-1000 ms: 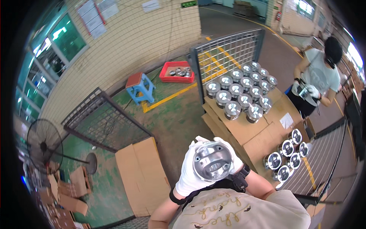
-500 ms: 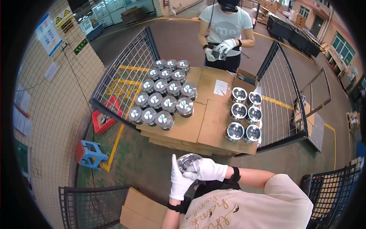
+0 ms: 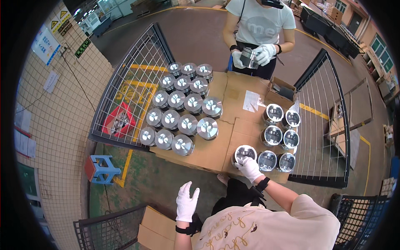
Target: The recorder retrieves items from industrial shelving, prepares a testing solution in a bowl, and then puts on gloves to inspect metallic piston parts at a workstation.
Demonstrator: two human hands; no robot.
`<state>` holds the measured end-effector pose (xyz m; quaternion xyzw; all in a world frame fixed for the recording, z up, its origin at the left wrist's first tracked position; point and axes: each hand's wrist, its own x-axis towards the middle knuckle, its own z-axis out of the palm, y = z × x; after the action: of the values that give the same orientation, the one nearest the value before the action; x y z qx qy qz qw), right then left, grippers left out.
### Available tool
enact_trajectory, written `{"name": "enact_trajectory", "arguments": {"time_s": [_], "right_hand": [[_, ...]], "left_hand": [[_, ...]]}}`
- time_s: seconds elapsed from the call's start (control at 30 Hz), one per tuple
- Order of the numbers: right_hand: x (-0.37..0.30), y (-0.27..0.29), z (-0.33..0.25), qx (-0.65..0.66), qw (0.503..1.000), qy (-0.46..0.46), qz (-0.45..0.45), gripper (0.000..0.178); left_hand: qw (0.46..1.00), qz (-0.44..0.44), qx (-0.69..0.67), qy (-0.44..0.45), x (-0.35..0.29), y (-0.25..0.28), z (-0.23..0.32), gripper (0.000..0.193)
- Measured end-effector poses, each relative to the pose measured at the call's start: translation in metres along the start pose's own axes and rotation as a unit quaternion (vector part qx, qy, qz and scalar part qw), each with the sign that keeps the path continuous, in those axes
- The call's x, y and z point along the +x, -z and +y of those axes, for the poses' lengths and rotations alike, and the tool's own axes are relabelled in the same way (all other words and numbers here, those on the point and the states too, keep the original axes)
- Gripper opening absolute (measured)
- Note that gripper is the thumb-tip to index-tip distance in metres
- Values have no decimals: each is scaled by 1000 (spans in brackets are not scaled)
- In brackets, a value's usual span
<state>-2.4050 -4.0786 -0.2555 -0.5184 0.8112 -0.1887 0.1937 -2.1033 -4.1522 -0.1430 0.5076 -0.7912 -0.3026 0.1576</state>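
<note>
My gloved right hand [image 3: 249, 168] is closed on the near rim of a metal piston [image 3: 244, 153] at the front edge of the cardboard-covered table. This piston has its hollow side up and sits just left of another hollow-side-up piston [image 3: 267, 160]. Away from the table, my gloved left hand [image 3: 186, 202] is raised with fingers apart and nothing in it. On the table's left half, several rows of pistons [image 3: 182, 144] stand with their flat crowns up.
Opposite me, a person [image 3: 260, 31] in white gloves holds a piston [image 3: 249, 57]. Mesh panels flank the table [image 3: 216, 160]. A cardboard box [image 3: 281, 91] stands at its far right. Left on the floor are a red crate [image 3: 121, 132] and a blue stool [image 3: 104, 168].
The piston went from both my hands to the table's front right, carried by my right hand. My left hand let go and opened. The other person has turned their piston.
</note>
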Motion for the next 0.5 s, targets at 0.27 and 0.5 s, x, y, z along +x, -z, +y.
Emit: {"name": "enact_trajectory", "arguments": {"time_s": [0.27, 0.5], "right_hand": [[10, 18, -11, -97, 990, 0, -98, 24], [70, 3, -62, 364, 922, -118, -66, 55]], "left_hand": [[999, -8, 0, -32, 33, -11, 6, 38], [1000, -12, -1, -19, 46, -10, 3, 36]]}}
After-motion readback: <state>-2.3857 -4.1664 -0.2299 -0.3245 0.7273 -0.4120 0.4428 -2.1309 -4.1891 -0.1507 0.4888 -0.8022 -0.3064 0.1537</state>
